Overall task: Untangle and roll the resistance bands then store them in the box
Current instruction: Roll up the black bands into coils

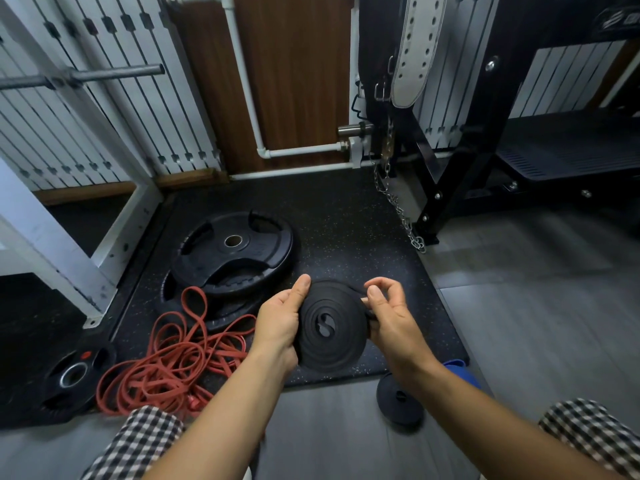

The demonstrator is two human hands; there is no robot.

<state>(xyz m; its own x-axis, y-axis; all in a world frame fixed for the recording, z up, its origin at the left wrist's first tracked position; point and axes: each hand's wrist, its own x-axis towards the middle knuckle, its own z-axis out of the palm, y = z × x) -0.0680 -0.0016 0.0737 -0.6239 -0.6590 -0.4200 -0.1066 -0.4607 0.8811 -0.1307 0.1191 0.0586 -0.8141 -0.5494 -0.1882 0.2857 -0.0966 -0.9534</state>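
A black resistance band (330, 327) is wound into a flat coil and held up between both hands above the mat. My left hand (278, 323) grips the coil's left edge, thumb along its upper rim. My right hand (389, 317) pinches the band's loose outer end against the coil's right side. A tangle of red resistance bands (173, 362) lies on the floor to the left. A smaller rolled black band (400, 401) sits on the grey floor under my right forearm, next to a blue object (460, 370) that is mostly hidden by that arm.
Stacked black weight plates (235, 252) lie on the speckled black mat (346, 220) behind the red bands. Another plate (71, 379) lies at the lower left. A white rack frame (69, 220) stands at left, a black bench frame (450, 174) with a hanging chain (398, 209) at right.
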